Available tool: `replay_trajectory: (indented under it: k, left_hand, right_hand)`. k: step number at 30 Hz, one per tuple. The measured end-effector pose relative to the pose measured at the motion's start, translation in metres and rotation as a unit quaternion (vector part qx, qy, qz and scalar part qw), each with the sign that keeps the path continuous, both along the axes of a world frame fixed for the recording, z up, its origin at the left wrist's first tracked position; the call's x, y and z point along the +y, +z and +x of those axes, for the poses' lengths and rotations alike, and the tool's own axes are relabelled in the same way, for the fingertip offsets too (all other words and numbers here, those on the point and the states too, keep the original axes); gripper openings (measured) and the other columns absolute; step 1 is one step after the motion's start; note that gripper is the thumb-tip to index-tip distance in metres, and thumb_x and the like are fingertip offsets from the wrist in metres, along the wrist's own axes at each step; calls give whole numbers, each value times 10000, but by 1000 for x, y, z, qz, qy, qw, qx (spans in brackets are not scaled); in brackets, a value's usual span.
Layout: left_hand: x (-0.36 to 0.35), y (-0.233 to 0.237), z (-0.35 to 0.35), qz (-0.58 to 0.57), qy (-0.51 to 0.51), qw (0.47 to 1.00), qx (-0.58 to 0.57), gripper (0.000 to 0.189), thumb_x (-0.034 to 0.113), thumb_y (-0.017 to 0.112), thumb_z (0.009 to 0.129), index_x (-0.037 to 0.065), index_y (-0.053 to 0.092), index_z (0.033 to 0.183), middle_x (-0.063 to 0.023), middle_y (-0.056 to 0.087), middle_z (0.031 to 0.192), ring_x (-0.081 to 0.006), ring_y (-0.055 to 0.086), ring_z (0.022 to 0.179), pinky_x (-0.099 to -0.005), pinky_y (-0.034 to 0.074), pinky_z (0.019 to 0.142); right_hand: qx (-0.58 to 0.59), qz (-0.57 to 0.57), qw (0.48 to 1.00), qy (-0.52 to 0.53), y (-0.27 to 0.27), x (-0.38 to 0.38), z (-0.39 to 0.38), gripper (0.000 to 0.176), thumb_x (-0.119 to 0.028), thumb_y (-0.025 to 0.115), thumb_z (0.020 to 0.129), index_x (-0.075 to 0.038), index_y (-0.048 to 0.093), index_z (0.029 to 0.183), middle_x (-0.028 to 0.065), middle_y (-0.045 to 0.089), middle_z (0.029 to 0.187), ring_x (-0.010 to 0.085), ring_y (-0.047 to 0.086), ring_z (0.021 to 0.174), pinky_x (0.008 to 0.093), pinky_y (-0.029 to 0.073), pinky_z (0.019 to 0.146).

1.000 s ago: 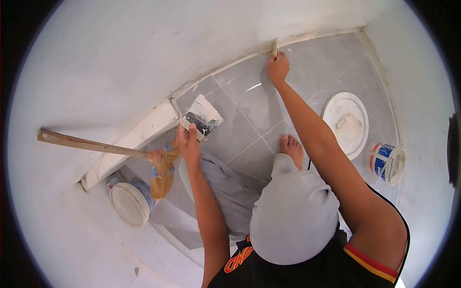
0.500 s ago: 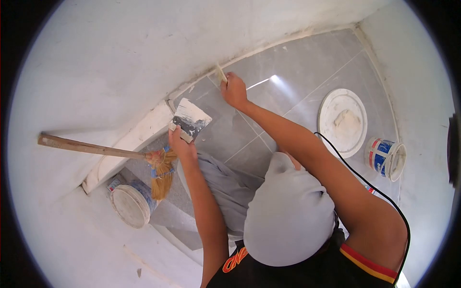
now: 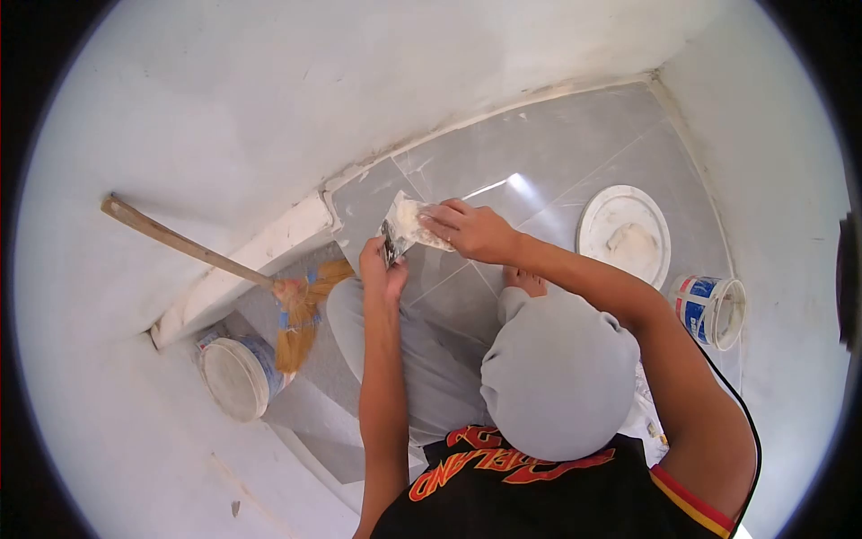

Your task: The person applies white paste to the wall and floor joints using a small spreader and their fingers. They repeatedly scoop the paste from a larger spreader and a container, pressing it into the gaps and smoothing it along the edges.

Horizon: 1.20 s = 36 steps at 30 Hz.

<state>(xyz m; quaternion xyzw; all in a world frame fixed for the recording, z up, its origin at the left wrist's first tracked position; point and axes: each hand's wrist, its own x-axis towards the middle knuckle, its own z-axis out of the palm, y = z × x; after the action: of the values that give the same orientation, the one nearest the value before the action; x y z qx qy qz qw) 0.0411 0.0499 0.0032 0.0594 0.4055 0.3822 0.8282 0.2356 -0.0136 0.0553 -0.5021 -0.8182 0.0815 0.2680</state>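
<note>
My left hand (image 3: 382, 269) grips a wide putty blade (image 3: 395, 235) smeared with white paste, tilted up over the grey tiles. Against the blade's face is my right hand (image 3: 458, 226), its fingers bent over a pale scraper (image 3: 435, 237) that is partly hidden by them. White paste (image 3: 409, 216) lies between the two tools. To the right, a round white lid (image 3: 591, 216) rests on the floor with a lump of white paste (image 3: 632, 244) on it.
A straw broom (image 3: 296, 337) leans at the left by a white ledge (image 3: 260, 260), above a lidded bucket (image 3: 235, 379). An open blue-labelled bucket (image 3: 696, 310) stands near the right wall (image 3: 781, 269). A black cable (image 3: 732, 382) runs past the right arm.
My right hand has moved down from the wall's base to the putty blade. My left hand has shifted slightly right and turned the blade. The view has tilted a little.
</note>
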Motion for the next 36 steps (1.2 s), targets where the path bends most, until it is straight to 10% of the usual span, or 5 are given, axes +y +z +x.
replay_trajectory:
  k: [5, 11, 21, 36]
  left_hand:
    - [-9, 31, -14, 52, 86, 994, -33, 171, 122, 475, 792, 37, 523, 933, -23, 562, 752, -114, 514, 570, -193, 364, 374]
    - [-24, 21, -53, 81, 106, 989, -58, 173, 142, 486, 815, 43, 518, 952, -33, 562, 789, -120, 516, 579, -187, 370, 362]
    - [-10, 5, -57, 72, 112, 988, -83, 212, 121, 440, 845, 37, 508, 1027, -49, 571, 859, -107, 512, 607, -185, 428, 408]
    - [-2, -8, -57, 73, 105, 986, -110, 206, 135, 472, 817, 35, 541, 984, -60, 594, 856, -139, 550, 628, -219, 452, 427]
  right_hand:
    - [34, -30, 988, -150, -56, -2, 53, 373, -48, 534, 675, -50, 549, 1047, 106, 568, 999, 286, 579, 791, 358, 492, 585]
    - [227, -47, 772, -592, -102, 48, 159, 272, -200, 505, 717, 56, 578, 775, 242, 580, 734, 397, 568, 735, 452, 443, 660]
    - [160, 2, 708, -688, -126, 103, 230, 233, -164, 514, 710, 47, 584, 781, 223, 584, 826, 387, 572, 767, 449, 453, 686]
    - [143, 0, 831, -538, -135, 135, 43, 232, -100, 522, 715, 24, 571, 905, 197, 531, 966, 353, 555, 794, 421, 455, 690]
